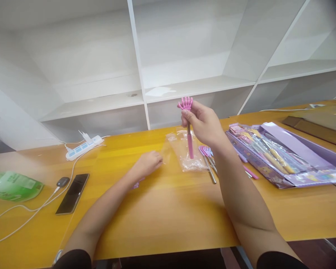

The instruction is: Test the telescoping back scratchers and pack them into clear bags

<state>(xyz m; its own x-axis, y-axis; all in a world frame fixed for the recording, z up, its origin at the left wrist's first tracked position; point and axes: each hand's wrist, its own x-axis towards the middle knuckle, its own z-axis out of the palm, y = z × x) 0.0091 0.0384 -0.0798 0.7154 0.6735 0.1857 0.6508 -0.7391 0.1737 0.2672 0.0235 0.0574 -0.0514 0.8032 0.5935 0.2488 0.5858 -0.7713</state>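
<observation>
My right hand (203, 121) pinches a pink back scratcher (189, 144) just below its hand-shaped head. The scratcher hangs upright, head up, with a metal rod and a pink handle. Behind and below it lies a clear plastic bag (184, 160) on the table. My left hand (148, 163) is closed at the left edge of that bag and appears to grip its thin film. A small pink item (137, 184) peeks out from under my left wrist, mostly hidden. Several scratchers with pink heads (205, 150) and metal rods lie beside my right forearm, which partly covers them.
On the right stands an open purple box (282, 183) with wrapped items inside, and a brown cardboard piece (319, 127) behind it. On the left are a phone (72, 194), a power strip (84, 147), white cables and a green pouch (15, 185). White shelving (145, 116) rises behind the table.
</observation>
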